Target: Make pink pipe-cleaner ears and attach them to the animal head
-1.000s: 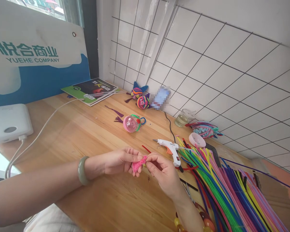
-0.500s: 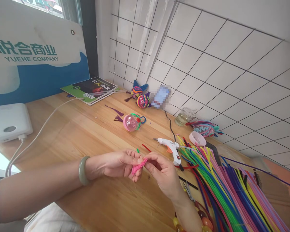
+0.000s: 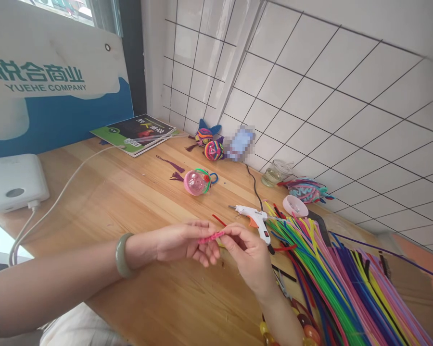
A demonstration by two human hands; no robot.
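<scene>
Between my two hands is a short, crimped piece of bright pink pipe cleaner (image 3: pixel 211 238). My left hand (image 3: pixel 182 243), with a pale green bangle on the wrist, pinches its left part between thumb and fingers; the lower fingers hang loose beneath. At the other end, the thumb and index finger of my right hand (image 3: pixel 244 252) close on its tip. Just beyond my right hand lies a white glue gun (image 3: pixel 254 217) with an orange trigger. Past my hands, a clear ball (image 3: pixel 195 183) with pink and green pipe-cleaner trim and a purple tassel rests on the table.
Many coloured pipe cleaners (image 3: pixel 332 269) spread over the right side. Scissors (image 3: pixel 282 283) lie partly hidden by my right forearm. Along the wall stand colourful ornaments (image 3: pixel 213 150), a phone (image 3: pixel 241 144), a glass jar (image 3: pixel 274 174) and a pink bowl (image 3: pixel 295 206). A white power bank (image 3: pixel 16 180) sits left.
The pink pipe cleaner has turned flatter, showing a narrower edge. My left fingers have loosened and spread below it, and my right hand has shifted slightly right.
</scene>
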